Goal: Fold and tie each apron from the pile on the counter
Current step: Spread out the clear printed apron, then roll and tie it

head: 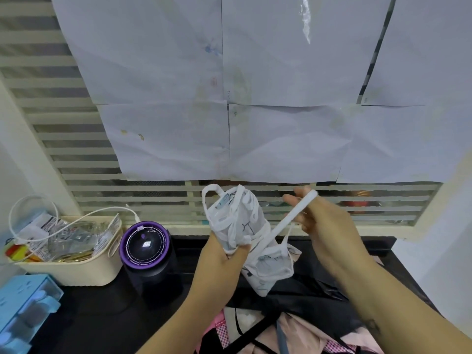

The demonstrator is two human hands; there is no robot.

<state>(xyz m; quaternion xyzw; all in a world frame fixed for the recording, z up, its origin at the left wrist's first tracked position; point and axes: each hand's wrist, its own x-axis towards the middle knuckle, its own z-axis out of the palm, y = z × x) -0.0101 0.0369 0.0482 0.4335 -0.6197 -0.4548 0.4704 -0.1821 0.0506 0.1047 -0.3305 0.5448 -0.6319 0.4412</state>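
Left hand [224,254] and right hand [324,226] reach up from the bottom edge, their forearms crossing a pile of pink and black aprons [293,333] that the frame cuts off. Left hand, at mid-frame, curls round the lower part of a rolled white apron [237,218] held upright above the dark bench [102,315]; its fingertips are hidden behind the cloth. Right hand, just to the right, holds a white strap [288,218] taut over its fingers, the lower ones curled; its thumb is out of sight. The strap slants down and wraps the roll.

At lower left a blue box [25,302] is cut off. Beyond it stand a cream basket [76,274] of blurred packets and a dark, purple-ringed device [145,244] with a white cable [76,218] plugged in. Farthest back, creased paper sheets [281,72] cover most of a slatted window [76,159].
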